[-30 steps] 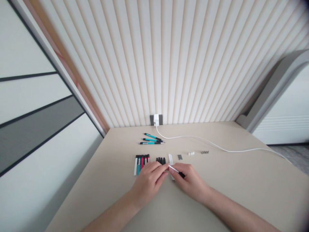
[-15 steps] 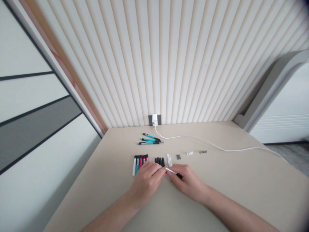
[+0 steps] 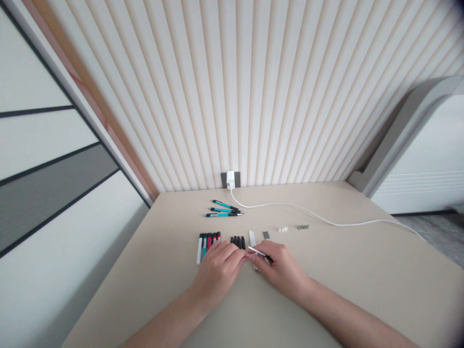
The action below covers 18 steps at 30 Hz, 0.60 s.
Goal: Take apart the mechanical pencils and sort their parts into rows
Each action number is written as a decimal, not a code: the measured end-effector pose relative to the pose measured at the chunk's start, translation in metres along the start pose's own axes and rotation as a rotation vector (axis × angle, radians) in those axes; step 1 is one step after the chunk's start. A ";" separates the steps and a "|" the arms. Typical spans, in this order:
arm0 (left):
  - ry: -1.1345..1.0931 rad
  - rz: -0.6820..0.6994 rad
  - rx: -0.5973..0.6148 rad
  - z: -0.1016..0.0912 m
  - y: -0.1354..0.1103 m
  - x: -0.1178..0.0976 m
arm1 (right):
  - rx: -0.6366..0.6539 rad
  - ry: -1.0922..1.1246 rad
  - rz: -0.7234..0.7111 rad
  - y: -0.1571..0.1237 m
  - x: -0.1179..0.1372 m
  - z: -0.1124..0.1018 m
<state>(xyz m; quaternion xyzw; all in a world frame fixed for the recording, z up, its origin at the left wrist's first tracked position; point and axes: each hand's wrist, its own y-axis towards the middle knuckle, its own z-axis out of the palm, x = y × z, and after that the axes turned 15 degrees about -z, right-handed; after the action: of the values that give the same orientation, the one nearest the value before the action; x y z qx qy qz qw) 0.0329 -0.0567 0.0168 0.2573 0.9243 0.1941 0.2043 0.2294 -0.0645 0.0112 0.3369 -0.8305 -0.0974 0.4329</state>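
Bare tabletop gives passage right of the right hand. Ahead, black pieces, white rods and a cable obstruct.

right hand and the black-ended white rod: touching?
Touching. The head view shows the right hand gripping the white rod between thumb and index finger.

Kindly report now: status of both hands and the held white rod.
Right hand: holding white rod. Left hand: close by, grasp unclear. In the way: right hand partly covers other white rods.
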 end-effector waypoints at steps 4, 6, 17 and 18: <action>0.005 -0.013 0.019 0.002 0.000 0.000 | -0.019 -0.019 -0.035 -0.001 0.000 -0.001; 0.014 -0.012 0.023 0.002 -0.001 -0.001 | 0.005 -0.006 -0.064 -0.002 0.000 -0.002; -0.037 -0.042 0.041 0.002 -0.002 0.000 | 0.090 -0.152 -0.087 -0.003 -0.004 -0.014; -0.045 -0.048 0.043 0.002 -0.002 0.000 | 0.056 -0.173 -0.062 -0.002 -0.007 -0.019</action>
<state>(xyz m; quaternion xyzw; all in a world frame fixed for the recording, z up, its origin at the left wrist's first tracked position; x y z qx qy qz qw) 0.0329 -0.0576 0.0146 0.2437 0.9294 0.1633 0.2238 0.2483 -0.0587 0.0174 0.3648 -0.8563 -0.1165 0.3466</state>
